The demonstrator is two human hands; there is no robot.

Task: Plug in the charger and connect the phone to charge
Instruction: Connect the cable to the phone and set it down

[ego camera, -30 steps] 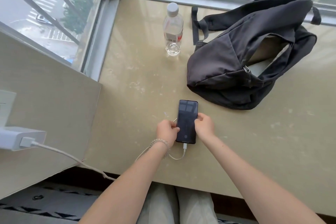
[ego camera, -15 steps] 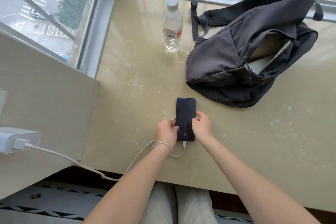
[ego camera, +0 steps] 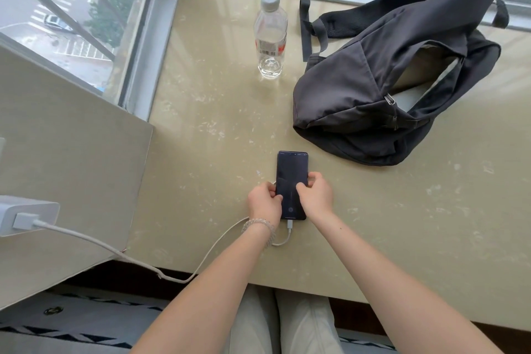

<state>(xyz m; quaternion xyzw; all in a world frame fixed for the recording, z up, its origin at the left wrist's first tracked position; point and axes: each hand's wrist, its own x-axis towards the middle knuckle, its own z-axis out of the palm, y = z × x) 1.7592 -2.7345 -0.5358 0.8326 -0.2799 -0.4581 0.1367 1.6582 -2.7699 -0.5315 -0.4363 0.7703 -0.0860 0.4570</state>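
Observation:
A black phone [ego camera: 291, 169] lies flat on the beige stone sill [ego camera: 218, 112], screen up, with a faint status line lit at its top. My left hand [ego camera: 264, 202] grips its lower left edge, thumb on the screen. My right hand [ego camera: 316, 197] holds the lower right edge with a finger on the glass. A white cable [ego camera: 94, 241] runs from the phone's bottom port, loops under my left wrist, drops off the sill edge and rises to the white charger [ego camera: 26, 217] plugged into the wall at far left.
A dark grey backpack [ego camera: 373, 89] lies open at the back right. A clear water bottle [ego camera: 270, 34] with a white cap stands near the window. Window frames border the sill at the back and left. My knees show below the sill edge.
The phone's screen now shows a faint lit strip at its top. My right fingers have shifted further onto the glass. The view has tilted slightly; the phone and cable stay in place.

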